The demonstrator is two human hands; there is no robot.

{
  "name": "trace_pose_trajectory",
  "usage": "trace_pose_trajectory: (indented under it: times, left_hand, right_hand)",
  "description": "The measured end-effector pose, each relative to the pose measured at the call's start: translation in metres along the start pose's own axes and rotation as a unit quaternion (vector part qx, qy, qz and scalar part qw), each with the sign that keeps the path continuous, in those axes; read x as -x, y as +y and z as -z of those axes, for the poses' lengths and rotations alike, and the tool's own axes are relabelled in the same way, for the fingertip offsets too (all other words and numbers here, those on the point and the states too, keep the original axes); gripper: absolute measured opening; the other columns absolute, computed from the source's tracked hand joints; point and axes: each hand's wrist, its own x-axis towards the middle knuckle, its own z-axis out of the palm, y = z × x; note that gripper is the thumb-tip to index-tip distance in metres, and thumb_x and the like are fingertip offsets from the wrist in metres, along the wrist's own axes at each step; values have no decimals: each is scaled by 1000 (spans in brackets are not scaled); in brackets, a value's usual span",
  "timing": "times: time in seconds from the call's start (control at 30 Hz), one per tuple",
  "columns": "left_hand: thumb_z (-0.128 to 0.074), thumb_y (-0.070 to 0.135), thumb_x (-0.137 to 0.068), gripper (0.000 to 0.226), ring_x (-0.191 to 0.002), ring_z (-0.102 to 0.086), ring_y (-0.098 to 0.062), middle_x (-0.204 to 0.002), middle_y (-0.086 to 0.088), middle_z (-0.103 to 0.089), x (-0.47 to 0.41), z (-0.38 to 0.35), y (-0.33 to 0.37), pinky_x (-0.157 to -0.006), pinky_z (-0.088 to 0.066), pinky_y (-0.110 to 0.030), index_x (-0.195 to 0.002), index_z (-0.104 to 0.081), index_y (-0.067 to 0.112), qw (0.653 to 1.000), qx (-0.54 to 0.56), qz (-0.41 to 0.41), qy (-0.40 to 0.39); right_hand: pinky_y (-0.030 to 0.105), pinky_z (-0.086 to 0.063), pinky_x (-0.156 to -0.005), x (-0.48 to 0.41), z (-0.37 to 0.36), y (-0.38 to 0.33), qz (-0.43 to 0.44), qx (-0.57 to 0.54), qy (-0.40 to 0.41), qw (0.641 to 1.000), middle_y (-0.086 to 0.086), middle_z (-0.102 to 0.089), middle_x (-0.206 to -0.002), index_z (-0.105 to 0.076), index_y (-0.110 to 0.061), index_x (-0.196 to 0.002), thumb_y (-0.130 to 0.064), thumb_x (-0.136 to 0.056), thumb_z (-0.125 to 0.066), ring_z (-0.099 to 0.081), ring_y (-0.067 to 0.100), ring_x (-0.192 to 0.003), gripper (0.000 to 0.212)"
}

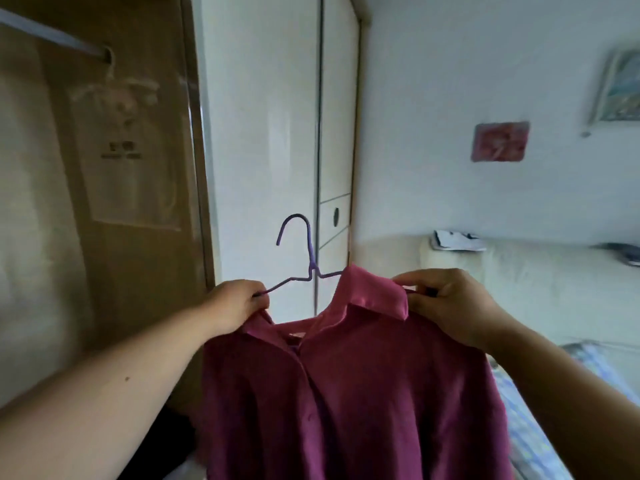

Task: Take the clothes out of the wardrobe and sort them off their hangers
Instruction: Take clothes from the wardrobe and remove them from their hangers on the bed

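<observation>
My left hand (239,304) pinching one arm of a purple wire hanger (309,251) and the shoulder of a magenta collared button-front shirt (346,393), my right hand (453,306) pinching its collar, shirt hanging mid-air between both hands, before a glossy white wardrobe door (266,133), brown wardrobe interior (145,202) left.

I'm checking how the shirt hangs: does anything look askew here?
Yes. The shirt sits askew: the left arm of the hanger is bare, out of the shoulder, gripped by the left hand, while the right hand pinches the other side.
</observation>
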Motion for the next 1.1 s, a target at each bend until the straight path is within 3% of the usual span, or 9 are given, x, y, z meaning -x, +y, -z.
trace_pose_trajectory:
  times: [0.23, 0.33, 0.47, 0.6, 0.67, 0.77, 0.87, 0.97, 1.1]
  left_hand:
    - [-45, 24, -95, 21, -90, -57, -22, -87, 0, -61, -48, -78, 71, -74, -41, -32, -81, -60, 22, 988, -6, -155, -15]
    - [-53, 26, -93, 17, -88, -58, -24, -83, 0, -56, -63, -96, 100, -73, -40, -31, -81, -64, 22, 982, 45, -185, -13]
    - [-55, 21, -92, 18, -91, -61, -24, -92, -3, -64, -82, -116, 122, -77, -45, -31, -101, -70, 22, 968, 54, -244, 17]
    - [-59, 10, -89, 17, -69, -59, 1, -73, 5, -59, -93, -133, 134, -62, -39, -9, -101, -70, 6, 934, 108, -341, -18]
    - [-63, 13, -85, 22, -86, -65, -13, -89, -3, -68, -95, -144, 133, -70, -42, -22, -106, -70, 15, 921, 86, -379, 4]
    - [-68, 12, -81, 28, -95, -65, -24, -98, -7, -70, -108, -156, 117, -78, -45, -26, -109, -70, 18, 903, 91, -419, 11]
    - [-67, 39, -82, 40, -96, -64, -19, -102, 0, -69, -134, -158, 82, -82, -46, -28, -116, -66, 19, 886, 126, -443, -47]
    - [-34, 77, -79, 81, -115, -52, -8, -123, 10, -55, -162, -166, 54, -96, -40, -28, -138, -47, 22, 879, 142, -427, -160]
    - [-44, 36, -97, 37, -123, -49, -19, -128, -2, -57, -196, -206, 47, -104, -35, -36, -131, -52, 25, 899, 53, -393, -185]
  right_hand:
    - [22, -42, -64, 55, 41, 45, -205, -18, 20, 978, -17, -67, -72, -70, -44, -95, -31, -97, -43, -59, -2, -63, 30]
    - [19, -44, -64, 66, 28, 61, -231, 113, -24, 966, -26, -64, -69, -65, -43, -77, -45, -89, -54, -57, -9, -64, 17]
    - [18, -38, -57, 81, 5, 83, -262, 149, 72, 951, -1, -60, -59, -57, -13, -68, -31, -88, -63, -47, -2, -52, 27]
    - [14, -36, -57, 78, -23, 92, -279, 171, 126, 937, -8, -58, -56, -59, -19, -66, -29, -86, -65, -49, -2, -57, 23]
    - [22, -38, -61, 72, -43, 96, -282, 175, 118, 936, -9, -56, -56, -58, -15, -67, -28, -86, -65, -47, 2, -58, 24]
    - [15, -34, -56, 69, -64, 100, -275, 177, 153, 932, -19, -53, -52, -50, -27, -59, -23, -85, -67, -46, -4, -53, 31]
    - [11, -33, -53, 72, -81, 105, -289, 153, 202, 923, -19, -52, -47, -49, -31, -55, -19, -83, -69, -45, -4, -48, 37]
    - [9, -32, -50, 75, -96, 111, -304, 131, 230, 915, -18, -54, -48, -55, -35, -57, -19, -82, -70, -44, -5, -47, 34]
    - [7, -35, -49, 90, -108, 129, -328, 106, 275, 898, -16, -61, -51, -66, -33, -67, -18, -83, -70, -49, -7, -46, 23]
